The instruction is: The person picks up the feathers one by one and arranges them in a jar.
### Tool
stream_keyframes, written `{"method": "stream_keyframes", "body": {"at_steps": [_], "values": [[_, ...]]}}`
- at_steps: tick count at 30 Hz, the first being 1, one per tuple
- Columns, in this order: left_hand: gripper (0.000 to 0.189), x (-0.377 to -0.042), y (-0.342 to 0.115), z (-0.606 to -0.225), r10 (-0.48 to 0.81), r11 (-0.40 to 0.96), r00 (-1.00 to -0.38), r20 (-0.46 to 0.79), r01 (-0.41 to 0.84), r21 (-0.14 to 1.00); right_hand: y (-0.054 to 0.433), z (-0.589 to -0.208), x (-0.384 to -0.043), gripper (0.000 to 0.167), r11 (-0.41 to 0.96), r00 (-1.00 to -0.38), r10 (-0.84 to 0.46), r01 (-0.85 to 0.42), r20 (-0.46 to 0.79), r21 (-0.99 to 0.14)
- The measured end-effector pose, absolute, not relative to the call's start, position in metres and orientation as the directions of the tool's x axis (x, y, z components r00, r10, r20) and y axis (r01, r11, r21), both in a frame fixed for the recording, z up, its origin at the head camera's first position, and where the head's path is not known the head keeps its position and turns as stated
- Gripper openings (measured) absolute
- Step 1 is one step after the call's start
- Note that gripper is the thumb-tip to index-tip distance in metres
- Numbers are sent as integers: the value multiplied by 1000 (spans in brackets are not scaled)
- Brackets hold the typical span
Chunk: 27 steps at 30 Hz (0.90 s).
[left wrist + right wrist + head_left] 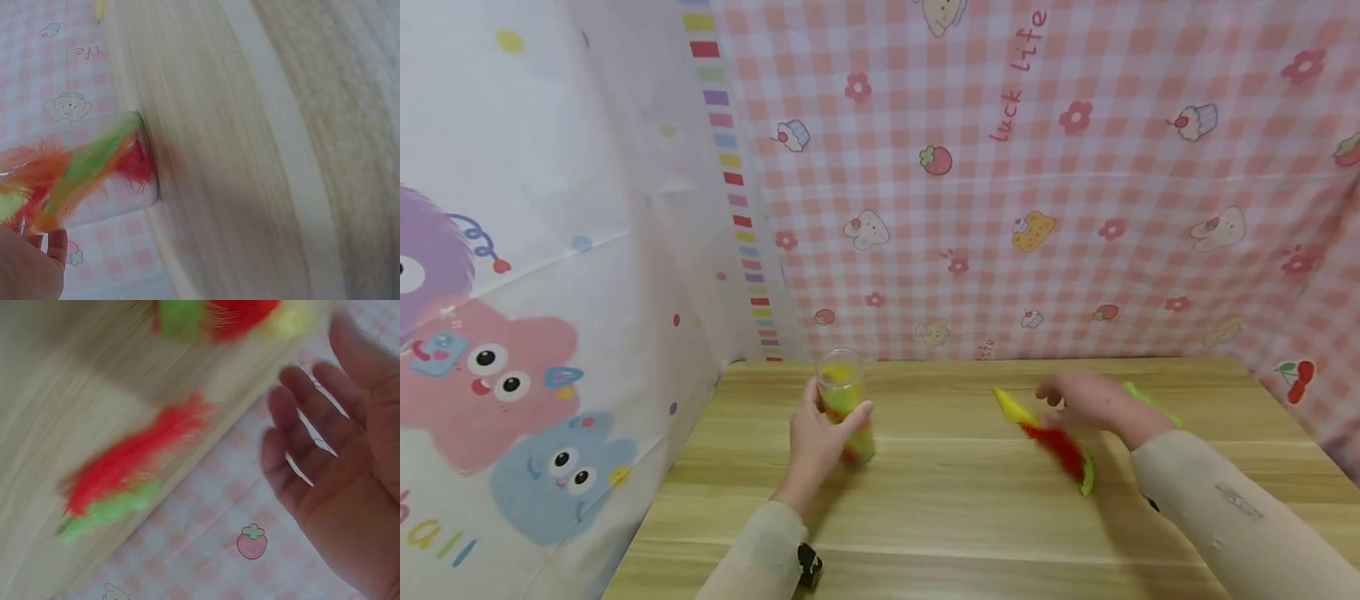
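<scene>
My left hand (822,437) grips a tall clear cup (841,367) standing upright on the left part of the table. Inside the cup are orange, green, red and yellow feathers (94,159), pressed against its wall in the left wrist view. Over the right part of the table hovers my right hand (1086,400), its fingers relaxed and slightly bent with nothing between them in the right wrist view. Just below it lie a yellow feather (1017,410), a red feather (1062,452) and a green feather (1087,473). Another red feather (137,450) and light green feather (112,509) lie side by side.
The wooden table (925,517) runs back to a pink checked cloth (970,183) hanging behind it. A white cloth with cartoon figures (512,383) hangs along the left side. A black wrist strap (808,565) sits at the left sleeve.
</scene>
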<state>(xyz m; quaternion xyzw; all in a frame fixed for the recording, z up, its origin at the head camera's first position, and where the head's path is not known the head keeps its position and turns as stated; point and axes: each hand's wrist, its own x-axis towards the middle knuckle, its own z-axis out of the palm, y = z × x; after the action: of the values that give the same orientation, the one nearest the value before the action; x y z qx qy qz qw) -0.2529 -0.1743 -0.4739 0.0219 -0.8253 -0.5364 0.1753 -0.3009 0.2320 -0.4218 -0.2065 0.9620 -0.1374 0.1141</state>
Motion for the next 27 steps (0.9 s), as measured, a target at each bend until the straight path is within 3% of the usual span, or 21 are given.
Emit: {"method": "stream_keyframes", "body": {"at_steps": [3,6,14,20,27], "values": [[74,-252,-174,-474,-220,432,-937,273,158,888,238,-430,-300,53,890,-869,-420,-338,-261,-305],[73,-252,-173,-473,-216,425,-937,275,163,890,241,-440,-298,49,898,-871,-409,-331,-272,-290],[70,-253,-173,-472,-223,406,-939,260,153,901,240,-457,-300,8,888,-898,-431,-403,-93,-221],[70,-251,-175,-473,-222,400,-941,255,151,904,237,-450,-300,7,879,-912,-409,-398,11,-263],[71,-252,-175,-471,-222,400,-944,243,139,906,229,-420,-302,12,799,-892,-438,-445,116,-404]]}}
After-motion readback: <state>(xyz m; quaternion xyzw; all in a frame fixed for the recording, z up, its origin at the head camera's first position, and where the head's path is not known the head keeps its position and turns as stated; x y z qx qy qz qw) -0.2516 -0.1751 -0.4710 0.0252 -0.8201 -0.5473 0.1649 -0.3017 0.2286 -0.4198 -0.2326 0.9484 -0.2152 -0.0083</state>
